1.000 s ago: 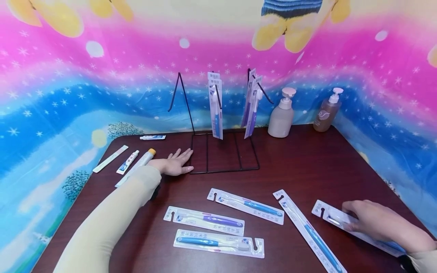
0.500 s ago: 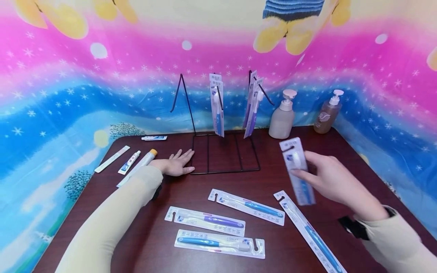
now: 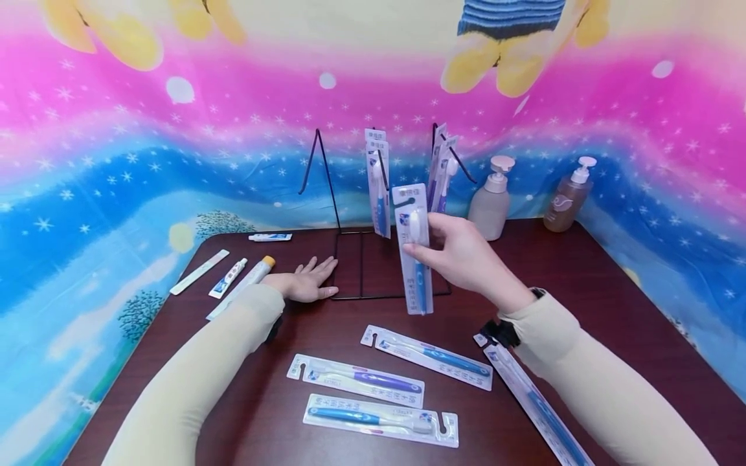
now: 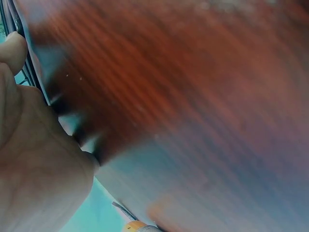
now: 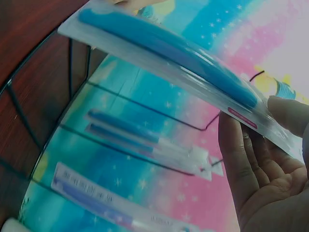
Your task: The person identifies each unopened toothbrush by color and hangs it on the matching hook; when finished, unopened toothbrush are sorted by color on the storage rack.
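Observation:
My right hand (image 3: 466,252) pinches a packaged blue-handled toothbrush (image 3: 417,285) between thumb and fingers, its slotted card end up. The pack is held upright in front of a black wire display rack (image 3: 373,298). In the right wrist view the blue handle (image 5: 169,53) shows through clear plastic. My left hand (image 3: 303,285) lies flat with spread fingers on the table, fingertips at the rack's left base. Packaged blue toothbrushes (image 3: 380,207) hang on the middle hook and purple ones (image 3: 447,181) on the right hook. The left hook (image 3: 309,162) carries nothing.
Several packaged toothbrushes, among them a purple one (image 3: 387,380), lie on the dark table (image 3: 250,414). Toothpaste tubes (image 3: 228,278) and a slim pale packet (image 3: 199,272) lie at left. A pale pump bottle (image 3: 489,207) and a brown one (image 3: 565,204) stand at back right.
My right hand has lifted the packaged toothbrush from the table's right side and carried it left and up to the rack, turning it upright. The left hand stays in place.

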A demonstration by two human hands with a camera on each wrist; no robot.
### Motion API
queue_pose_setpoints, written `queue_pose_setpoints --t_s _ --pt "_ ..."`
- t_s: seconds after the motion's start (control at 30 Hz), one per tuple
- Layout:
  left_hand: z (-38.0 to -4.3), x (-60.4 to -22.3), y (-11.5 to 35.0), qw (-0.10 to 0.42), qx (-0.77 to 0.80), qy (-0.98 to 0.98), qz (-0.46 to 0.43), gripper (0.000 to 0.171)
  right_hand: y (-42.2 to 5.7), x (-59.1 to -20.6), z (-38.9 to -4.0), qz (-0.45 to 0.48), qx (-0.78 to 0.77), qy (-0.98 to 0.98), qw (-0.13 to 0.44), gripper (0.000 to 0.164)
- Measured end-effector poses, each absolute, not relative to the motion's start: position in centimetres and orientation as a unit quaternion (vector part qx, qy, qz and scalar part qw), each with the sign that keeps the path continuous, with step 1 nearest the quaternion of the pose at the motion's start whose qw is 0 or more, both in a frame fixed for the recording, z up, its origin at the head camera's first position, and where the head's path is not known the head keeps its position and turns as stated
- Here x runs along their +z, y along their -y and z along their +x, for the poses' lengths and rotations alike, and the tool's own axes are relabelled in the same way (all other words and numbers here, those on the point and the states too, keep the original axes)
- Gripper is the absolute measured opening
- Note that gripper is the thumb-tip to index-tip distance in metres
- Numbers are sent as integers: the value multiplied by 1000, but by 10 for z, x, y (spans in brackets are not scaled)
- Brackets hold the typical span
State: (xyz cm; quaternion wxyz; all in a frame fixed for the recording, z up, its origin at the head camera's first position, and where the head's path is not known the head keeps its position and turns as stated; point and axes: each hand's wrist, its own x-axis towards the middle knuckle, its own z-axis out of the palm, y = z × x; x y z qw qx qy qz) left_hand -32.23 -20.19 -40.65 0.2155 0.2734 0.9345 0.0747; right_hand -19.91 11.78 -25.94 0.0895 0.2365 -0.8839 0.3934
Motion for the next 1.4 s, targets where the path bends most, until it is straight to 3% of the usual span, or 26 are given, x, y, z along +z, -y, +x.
queue_pose_setpoints --t_s 0.43,1.07,1.4 --pt "-324 -407 202 225 78 -934 267 77 -91 -259 -233 218 396 889 70 38" --pt "-322 -410 203 222 77 -933 271 77 -64 -258 -303 157 372 909 101 31" --pt "-324 -410 203 217 71 -936 266 77 -59 -262 -323 120 363 921 82 47"
